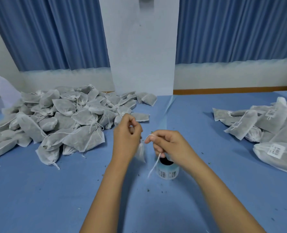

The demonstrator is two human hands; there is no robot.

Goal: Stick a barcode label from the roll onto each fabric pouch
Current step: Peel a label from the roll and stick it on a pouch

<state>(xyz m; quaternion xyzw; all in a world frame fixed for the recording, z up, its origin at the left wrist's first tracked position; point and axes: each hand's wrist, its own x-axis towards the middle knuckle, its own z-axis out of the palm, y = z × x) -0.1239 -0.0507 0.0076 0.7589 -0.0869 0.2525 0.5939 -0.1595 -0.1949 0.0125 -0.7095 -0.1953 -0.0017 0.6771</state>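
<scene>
Above a blue table [38, 199], the left hand [127, 137] grips a small pouch [141, 153] by its top. The right hand [169, 145] has the pouch's white string [153, 167] looped round its forefinger. A label roll [167, 171] stands below it. An unlabelled pile [55, 118] lies on the left, and labelled pouches [265, 128] on the right.

Grey pouches [82, 117], blue tablecloth [38, 190]

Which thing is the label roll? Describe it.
Look on the blue table, between the left pouch pile and the right pouch pile, below the right hand. The label roll stands on end: a white cylinder with a dark core, the only non-fabric thing.
</scene>
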